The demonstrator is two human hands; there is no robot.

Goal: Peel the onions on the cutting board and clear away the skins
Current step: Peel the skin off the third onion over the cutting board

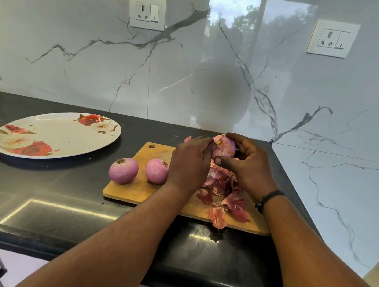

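A wooden cutting board [142, 191] lies on the black counter. Two peeled pink onions rest at its left end: one [123, 170] at the corner, the other [156, 171] just right of it. My right hand [246, 166] grips a third onion [224, 147] above the board's far edge, fingers curled round it. My left hand [189, 161] pinches at that onion's left side; its fingertips are partly hidden. A heap of red-purple skins [223, 195] covers the board's right half, under both hands, and one skin [218, 217] hangs over the front edge.
A large white plate [62, 129] with red roses sits on the counter, left of the board. The marble wall stands close behind, and another wall closes the right side. The counter's front edge [93, 254] runs below my forearms.
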